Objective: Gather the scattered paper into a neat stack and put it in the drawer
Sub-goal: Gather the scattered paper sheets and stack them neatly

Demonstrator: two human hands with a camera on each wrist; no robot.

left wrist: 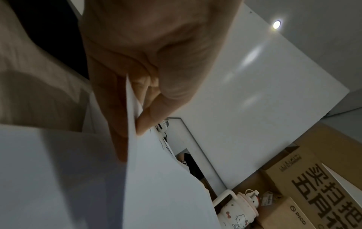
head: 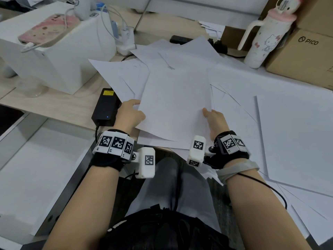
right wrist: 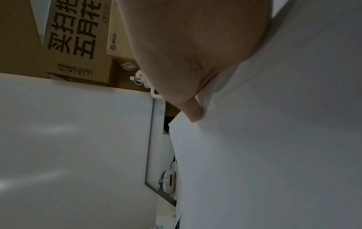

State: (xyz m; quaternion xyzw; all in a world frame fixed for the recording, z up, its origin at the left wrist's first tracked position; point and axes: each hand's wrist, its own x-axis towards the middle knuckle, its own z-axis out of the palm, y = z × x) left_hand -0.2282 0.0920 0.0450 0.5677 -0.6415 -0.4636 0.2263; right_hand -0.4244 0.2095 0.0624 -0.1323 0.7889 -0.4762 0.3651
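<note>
On the far left of the counter (head: 59,103) stands a white box (head: 59,56) with a pink phone (head: 45,29) on top, and a black power adapter (head: 106,105) lies just beside the left hand (head: 128,114). That hand reaches forward from a banded wrist and pinches the left edge of a sheet of paper (head: 175,101), thumb on top. The left wrist view shows what the head view hides: fingers (left wrist: 117,139) run under the sheet while the thumb tip presses from above. The sheet is raised slightly above the scattered paper (head: 252,109) that covers the middle and right of the counter. The right hand (head: 214,120) grips the sheet's right edge, thumb on top; the right wrist view shows only the palm and thumb against the paper, the other fingers hidden behind it. Farther right stand a white cartoon-cat bottle (head: 264,40) and a cardboard box (head: 302,51).
</note>
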